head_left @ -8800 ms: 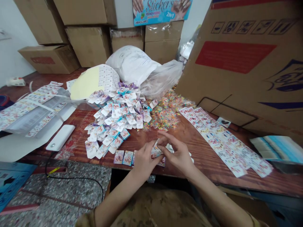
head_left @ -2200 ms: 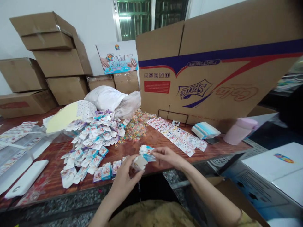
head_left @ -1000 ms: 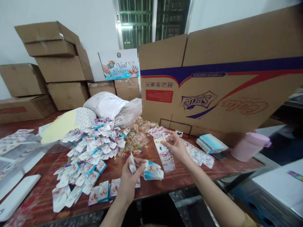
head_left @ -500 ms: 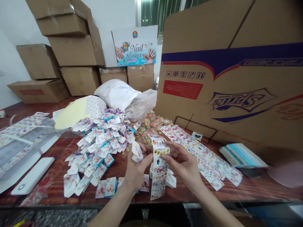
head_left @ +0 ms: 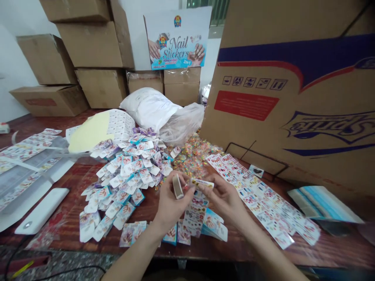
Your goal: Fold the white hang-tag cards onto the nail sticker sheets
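Sticker strip: bending at its top between the 2 hands, its lower length hanging near the middle of the table's near edge.
Right hand: pinching the strip's upper end firmly between thumb and fingers.
Left hand: curling closed around 1 small carton, its thumb reaching the bend.
Folding progress: seemingly just starting; the hanging length is lying unfolded, and the strip is sitting outside the carton.
Near edge: small packets are lying in a row, apparently set out; blue cartons are resting just right of the strip.
Table, left of centre: a big carton pile is waiting.
Right side: more sticker sheets are lying untouched.
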The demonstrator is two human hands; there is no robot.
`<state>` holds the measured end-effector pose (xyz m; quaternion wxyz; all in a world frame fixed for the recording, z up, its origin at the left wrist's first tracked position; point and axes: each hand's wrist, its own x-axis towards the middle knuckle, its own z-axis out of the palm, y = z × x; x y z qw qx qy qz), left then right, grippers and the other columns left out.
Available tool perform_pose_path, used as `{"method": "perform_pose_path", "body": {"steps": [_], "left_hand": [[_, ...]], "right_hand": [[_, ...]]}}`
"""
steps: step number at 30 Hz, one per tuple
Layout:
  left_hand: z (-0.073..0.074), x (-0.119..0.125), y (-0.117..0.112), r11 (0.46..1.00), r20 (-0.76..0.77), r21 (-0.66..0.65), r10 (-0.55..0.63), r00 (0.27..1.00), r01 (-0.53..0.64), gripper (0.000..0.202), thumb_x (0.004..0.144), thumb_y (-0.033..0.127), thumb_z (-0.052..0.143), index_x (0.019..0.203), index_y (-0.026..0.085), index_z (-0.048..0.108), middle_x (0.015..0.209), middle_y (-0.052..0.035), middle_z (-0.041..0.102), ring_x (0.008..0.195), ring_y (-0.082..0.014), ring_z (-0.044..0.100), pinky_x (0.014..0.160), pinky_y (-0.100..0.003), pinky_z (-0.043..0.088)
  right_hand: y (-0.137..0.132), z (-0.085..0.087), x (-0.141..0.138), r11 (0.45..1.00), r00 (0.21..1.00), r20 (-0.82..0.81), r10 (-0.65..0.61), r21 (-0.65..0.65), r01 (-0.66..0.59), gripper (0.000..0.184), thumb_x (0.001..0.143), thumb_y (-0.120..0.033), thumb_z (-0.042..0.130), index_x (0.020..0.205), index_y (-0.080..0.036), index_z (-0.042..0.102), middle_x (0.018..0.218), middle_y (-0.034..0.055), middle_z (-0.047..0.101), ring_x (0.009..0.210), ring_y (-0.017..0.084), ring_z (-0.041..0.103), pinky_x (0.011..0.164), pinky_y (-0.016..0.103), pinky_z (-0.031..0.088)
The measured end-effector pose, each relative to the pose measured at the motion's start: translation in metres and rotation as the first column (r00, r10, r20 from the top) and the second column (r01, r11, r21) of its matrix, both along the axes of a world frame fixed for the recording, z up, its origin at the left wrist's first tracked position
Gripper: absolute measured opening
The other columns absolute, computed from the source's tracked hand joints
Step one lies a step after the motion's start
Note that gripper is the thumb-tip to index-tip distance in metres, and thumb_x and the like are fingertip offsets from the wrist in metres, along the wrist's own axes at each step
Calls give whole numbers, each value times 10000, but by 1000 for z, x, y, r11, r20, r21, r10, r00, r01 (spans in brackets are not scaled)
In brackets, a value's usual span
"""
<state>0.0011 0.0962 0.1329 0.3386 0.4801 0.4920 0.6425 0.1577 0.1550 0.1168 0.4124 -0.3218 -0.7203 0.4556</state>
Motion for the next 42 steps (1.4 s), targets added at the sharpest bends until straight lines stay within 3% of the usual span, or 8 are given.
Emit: {"method": "perform_pose_path", "body": {"steps": [4,8,17,20,27,34,37,42], "left_hand": [[-13,-4,-2,982,66,-125,-133,989,141,290,679,262,714,714,200,433,775,3,559,688,-132,526,647,-247,431],[-27,0,-3,982,39,-155,-99,994,104,253,674,185,647,672,203,394,615,65,388,550,-86,369,550,-209,348],[-39,27,1,990,25,-135,45,999,-41,200,687,169,611,688,206,415,694,26,492,688,-134,509,688,-250,431],[-36,19,5,988,138,-153,57,989,-35,225,681,183,635,691,205,412,709,20,547,670,-130,524,672,-252,443],[-32,0,13,980,234,-193,87,968,-42,246,640,177,697,718,190,464,686,39,587,618,-99,527,628,-223,448],[-36,0,12,977,140,-209,-19,990,49,247,656,211,728,710,180,489,686,41,563,642,-108,533,671,-239,455],[-43,-1,11,970,84,-235,-37,996,56,223,645,186,720,688,174,502,653,53,507,614,-95,485,638,-221,418],[-50,-4,12,974,139,-224,11,990,20,224,671,216,723,753,179,517,700,38,540,662,-112,515,669,-235,432]], "right_hand": [[2,-8,-9,955,984,-173,-37,-297,-17,308,822,-490,685,815,-220,536,653,-26,549,552,119,482,519,241,401],[1,-17,-16,947,980,-198,-27,-319,-38,300,809,-475,696,828,-210,556,689,-12,565,597,125,497,554,248,413],[2,-28,-29,890,917,-235,-323,-406,209,318,842,-511,638,878,-228,497,680,-37,545,559,116,489,508,229,422],[8,-34,-21,929,944,-196,-264,-317,194,283,869,-477,620,979,-220,571,717,-10,605,591,137,546,542,249,462],[-2,-38,0,958,988,138,-66,287,24,325,891,-345,629,1197,-242,671,1156,88,689,1063,238,655,902,343,537],[-1,-44,0,987,987,23,-162,18,162,236,924,-342,582,983,-181,746,922,70,774,783,218,735,674,282,594],[2,-45,4,958,963,28,-269,112,264,233,926,-329,573,991,-186,745,933,72,770,814,225,733,713,300,592],[-7,-45,5,969,983,176,-47,247,2,333,883,-335,649,1191,-214,679,1126,87,722,1009,233,695,878,322,561]]}}
